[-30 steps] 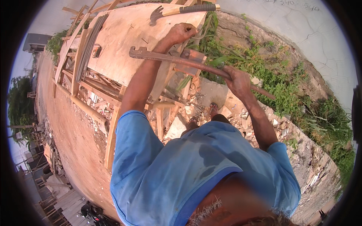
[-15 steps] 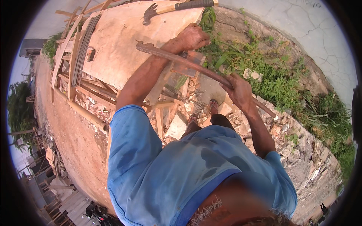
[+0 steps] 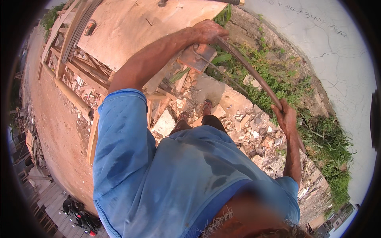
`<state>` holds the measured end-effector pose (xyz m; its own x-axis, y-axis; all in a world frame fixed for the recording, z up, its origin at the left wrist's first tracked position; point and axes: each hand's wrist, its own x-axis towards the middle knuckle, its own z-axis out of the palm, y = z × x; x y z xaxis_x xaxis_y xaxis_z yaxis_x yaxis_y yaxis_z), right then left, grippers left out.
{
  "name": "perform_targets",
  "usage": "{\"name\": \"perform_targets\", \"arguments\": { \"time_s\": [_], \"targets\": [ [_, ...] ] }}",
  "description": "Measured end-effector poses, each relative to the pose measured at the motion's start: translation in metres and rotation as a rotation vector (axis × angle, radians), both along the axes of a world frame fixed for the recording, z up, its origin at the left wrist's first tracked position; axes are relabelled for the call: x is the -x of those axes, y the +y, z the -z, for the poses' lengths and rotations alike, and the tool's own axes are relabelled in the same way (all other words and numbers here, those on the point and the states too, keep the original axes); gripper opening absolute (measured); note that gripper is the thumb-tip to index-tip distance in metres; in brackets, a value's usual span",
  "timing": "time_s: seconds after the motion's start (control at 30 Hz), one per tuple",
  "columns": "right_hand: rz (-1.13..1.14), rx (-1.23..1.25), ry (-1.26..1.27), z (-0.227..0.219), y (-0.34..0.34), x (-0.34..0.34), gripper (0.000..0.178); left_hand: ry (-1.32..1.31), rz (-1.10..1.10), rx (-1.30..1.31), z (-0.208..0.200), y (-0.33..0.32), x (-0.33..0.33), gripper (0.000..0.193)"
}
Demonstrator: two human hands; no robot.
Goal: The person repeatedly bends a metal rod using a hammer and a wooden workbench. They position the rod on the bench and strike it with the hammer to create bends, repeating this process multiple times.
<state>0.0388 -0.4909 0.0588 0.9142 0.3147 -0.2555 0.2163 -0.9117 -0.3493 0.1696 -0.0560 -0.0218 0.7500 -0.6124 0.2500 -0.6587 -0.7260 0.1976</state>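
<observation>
My right hand (image 3: pixel 285 118) is wrapped round a long brown metal bar (image 3: pixel 254 72), which slants from the board's edge down to the right. At the bar's upper end, my left hand (image 3: pixel 209 31) is curled closed at the edge of the wooden board (image 3: pixel 119 20). The bar's tip is hidden beside those fingers, and what they grip cannot be made out. Just below the left hand, a rusty metal plate (image 3: pixel 190 59) with upright pegs sticks out from the board. A thin metal rod (image 3: pixel 226 75) runs from the plate down to the right, under the bar.
A hammer (image 3: pixel 162 3) lies at the board's far edge. Thin steel rods (image 3: pixel 82 25) and a small tool (image 3: pixel 90 27) lie at its left. Broken rubble (image 3: pixel 254 137) covers the ground around my feet. Plants (image 3: pixel 293 93) grow along a pale wall (image 3: pixel 337 59). A bamboo pole (image 3: pixel 73 93) lies left.
The bar has swung clockwise, its upper end moving right toward my left hand. My right hand has moved right and down with it. The view has shifted, and the thin rod now shows clearly.
</observation>
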Motion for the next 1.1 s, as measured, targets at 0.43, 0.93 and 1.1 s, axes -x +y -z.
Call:
{"name": "perform_targets", "arguments": {
  "time_s": [0.43, 0.93, 1.1],
  "targets": [
    [-0.490, 0.189, -0.271, -0.015, 0.000, -0.138, 0.023, 0.107, -0.140, -0.139, -0.016, -0.012, 0.008, 0.035],
    [-0.843, 0.188, -0.428, 0.005, 0.073, -0.265, 0.022, 0.046, -0.168, -0.163, -0.011, -0.014, 0.008, 0.030],
    [-0.709, 0.204, -0.405, 0.018, 0.053, -0.243, 0.018, 0.125, -0.201, -0.188, -0.012, -0.015, 0.007, 0.033]
  ]
}}
